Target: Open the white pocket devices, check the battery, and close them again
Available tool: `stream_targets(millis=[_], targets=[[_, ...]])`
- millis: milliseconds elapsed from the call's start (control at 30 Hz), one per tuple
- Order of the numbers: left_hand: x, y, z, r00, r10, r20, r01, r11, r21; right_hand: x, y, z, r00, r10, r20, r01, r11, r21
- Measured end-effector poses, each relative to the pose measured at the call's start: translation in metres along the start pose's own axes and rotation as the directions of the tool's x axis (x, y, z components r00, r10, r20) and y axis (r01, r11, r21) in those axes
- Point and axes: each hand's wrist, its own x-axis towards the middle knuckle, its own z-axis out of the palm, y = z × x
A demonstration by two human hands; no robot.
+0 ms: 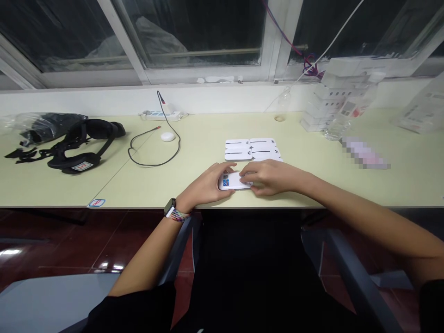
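The left hand (208, 184) and right hand (268, 176) meet over a small white box (233, 181) lying flat near the front edge of the pale table (347, 185), fingers of both curled onto it from either side. Just behind the box lie flat white cards (251, 149), laid close together. Far left sits a black headset (85, 145), with a black cable (154, 148) and a white round puck (168, 136) between.

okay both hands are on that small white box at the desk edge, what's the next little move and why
Probably slide the small white rectangular box up beside the flat white boxes laid in rows behind it. Left hand and right hand both grip it.
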Motion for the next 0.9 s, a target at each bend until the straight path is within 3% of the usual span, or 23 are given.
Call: stream_targets(millis=[167,333,733,833,900], targets=[[0.001,0.002,-0.001,1.0,-0.014,-0.011,0.014,1.0,-0.003,0.019,-0.008,-0.017,0.957,-0.014,0.29,0.085,0.969,-0.232],[0.002,0.001,0.0,1.0,-0.014,-0.008,0.014,1.0,-0.019,0.027,-0.014,-0.02,0.914,-0.057,0.402,0.195,0.93,-0.312],[0.002,-0.001,-0.001,0.999,0.038,0.006,-0.038,0.999,-0.017,0.023,-0.02,-0.009,0.927,-0.097,0.363,0.258,0.866,-0.429],[0.002,0.0,0.0,1.0,0.005,0.001,-0.005,0.999,-0.051,0.022,-0.019,-0.011,0.944,-0.093,0.317,0.208,0.914,-0.349],[0.002,0.001,0.0,1.0,-0.006,-0.002,0.006,0.997,-0.072,0.02,-0.018,-0.011,0.973,-0.041,0.228,0.097,0.966,-0.239]])
